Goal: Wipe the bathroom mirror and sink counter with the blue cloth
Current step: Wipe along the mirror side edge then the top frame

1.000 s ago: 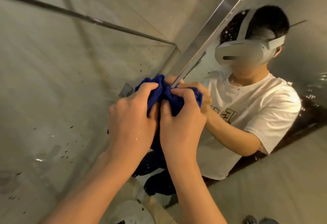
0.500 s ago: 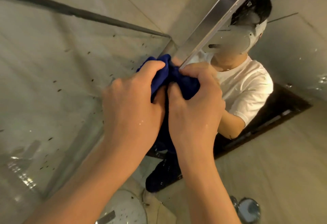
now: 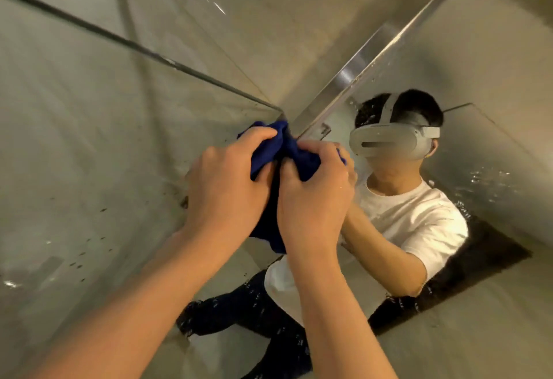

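Note:
The blue cloth [image 3: 294,154] is bunched between both hands at the upper left corner of the mirror [image 3: 449,169]. My left hand [image 3: 224,190] grips the cloth's left side with curled fingers. My right hand [image 3: 314,199] grips its right side and holds it against the glass beside the metal frame edge [image 3: 359,70]. A tail of cloth hangs down between my wrists. The mirror carries water droplets and reflects a person in a white shirt with a headset. The sink counter is out of view.
A tiled wall [image 3: 104,154] with a dark grout line and dark specks fills the left side. More tiled wall [image 3: 478,333] lies at the lower right, past the mirror's dark bottom edge.
The view has swung, so the sink bowl and the round object at the bottom have left the frame. Both hands keep their grip on the cloth at the mirror's corner.

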Tool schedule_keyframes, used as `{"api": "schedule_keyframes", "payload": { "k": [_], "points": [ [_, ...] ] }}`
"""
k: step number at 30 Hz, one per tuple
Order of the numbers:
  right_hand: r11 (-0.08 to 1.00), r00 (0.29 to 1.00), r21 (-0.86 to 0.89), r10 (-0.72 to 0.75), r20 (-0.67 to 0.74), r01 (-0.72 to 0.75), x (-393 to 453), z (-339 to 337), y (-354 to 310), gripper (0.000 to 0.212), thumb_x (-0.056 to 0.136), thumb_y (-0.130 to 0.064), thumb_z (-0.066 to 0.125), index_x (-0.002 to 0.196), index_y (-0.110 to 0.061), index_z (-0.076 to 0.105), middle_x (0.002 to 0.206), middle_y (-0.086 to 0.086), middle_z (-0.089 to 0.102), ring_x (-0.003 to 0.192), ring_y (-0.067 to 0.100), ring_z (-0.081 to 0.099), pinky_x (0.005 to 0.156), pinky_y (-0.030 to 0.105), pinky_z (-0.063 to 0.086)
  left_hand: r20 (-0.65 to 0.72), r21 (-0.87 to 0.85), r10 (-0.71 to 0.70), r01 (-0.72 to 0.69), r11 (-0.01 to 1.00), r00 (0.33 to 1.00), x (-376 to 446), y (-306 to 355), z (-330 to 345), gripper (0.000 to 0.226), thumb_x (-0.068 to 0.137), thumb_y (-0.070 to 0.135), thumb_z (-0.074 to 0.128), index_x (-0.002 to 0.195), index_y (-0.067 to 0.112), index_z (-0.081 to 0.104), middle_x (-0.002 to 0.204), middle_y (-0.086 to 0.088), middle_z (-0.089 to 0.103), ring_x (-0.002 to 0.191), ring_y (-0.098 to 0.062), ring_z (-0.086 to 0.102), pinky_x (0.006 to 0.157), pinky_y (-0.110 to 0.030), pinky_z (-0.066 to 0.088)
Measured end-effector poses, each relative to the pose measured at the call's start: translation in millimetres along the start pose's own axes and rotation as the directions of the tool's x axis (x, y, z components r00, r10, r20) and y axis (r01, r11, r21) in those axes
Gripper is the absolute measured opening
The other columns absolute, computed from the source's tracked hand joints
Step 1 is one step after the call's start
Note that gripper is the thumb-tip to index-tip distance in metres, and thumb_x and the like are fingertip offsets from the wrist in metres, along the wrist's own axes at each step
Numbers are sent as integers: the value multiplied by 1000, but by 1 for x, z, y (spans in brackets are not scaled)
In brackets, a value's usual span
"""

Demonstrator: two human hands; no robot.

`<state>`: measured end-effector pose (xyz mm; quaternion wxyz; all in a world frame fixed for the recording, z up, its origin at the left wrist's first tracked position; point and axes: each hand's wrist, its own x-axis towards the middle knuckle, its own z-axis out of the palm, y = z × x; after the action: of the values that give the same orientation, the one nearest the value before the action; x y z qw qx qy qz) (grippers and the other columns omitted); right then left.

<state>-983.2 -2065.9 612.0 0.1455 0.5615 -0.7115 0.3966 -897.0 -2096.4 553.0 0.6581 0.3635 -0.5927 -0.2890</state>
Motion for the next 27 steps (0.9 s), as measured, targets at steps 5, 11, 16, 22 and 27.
{"api": "schedule_keyframes", "payload": {
  "k": [5, 11, 16, 22, 27],
  "points": [
    [996, 980, -15, -94, -174, 92, 28, -41, -43, 18, 87, -13, 63, 100, -25, 60, 83, -17, 53, 91, 10, 57, 74, 10, 39, -71, -15, 147, -149, 989, 987, 44, 53, 11, 34, 88, 26, 66, 122, 30, 64, 100, -2, 75, 88, -33, 67, 74, -44, 52],
    [992, 991, 14, -126, -33, 127, 26, -15, 9, 19, 87, -14, 65, 103, -25, 62, 76, -25, 50, 86, -2, 54, 72, -2, 32, -151, 119, 239, -222, 968, 959, 14, 18, 13, 38, 82, 15, 76, 118, 15, 67, 72, -12, 73, 56, -35, 65, 51, -39, 53],
    [996, 996, -48, -75, 48, 77, 67, -5, 89, 31, 80, -12, 79, 101, -30, 65, 95, -25, 59, 90, -7, 60, 69, 7, 47, -131, 213, 244, -213, 953, 961, 12, 19, 17, 34, 76, 8, 80, 109, 7, 72, 65, -13, 71, 44, -32, 61, 43, -32, 46],
    [980, 984, -135, -156, -83, 144, 49, -49, -34, 22, 86, -17, 64, 104, -29, 62, 95, -10, 65, 94, 8, 58, 77, 12, 44, -221, 114, 276, -256, 960, 936, 48, 56, 20, 23, 81, 16, 71, 104, 15, 73, 63, -9, 69, 47, -34, 61, 44, -34, 50],
    [987, 981, -123, -118, -154, 100, 69, -71, -62, 19, 87, -19, 63, 105, -26, 63, 89, -13, 61, 100, 17, 57, 94, 40, 46, -199, 23, 264, -265, 964, 944, 83, 83, 24, 25, 86, 21, 70, 111, 22, 70, 71, -12, 70, 61, -37, 64, 55, -38, 51]
  ]
}}
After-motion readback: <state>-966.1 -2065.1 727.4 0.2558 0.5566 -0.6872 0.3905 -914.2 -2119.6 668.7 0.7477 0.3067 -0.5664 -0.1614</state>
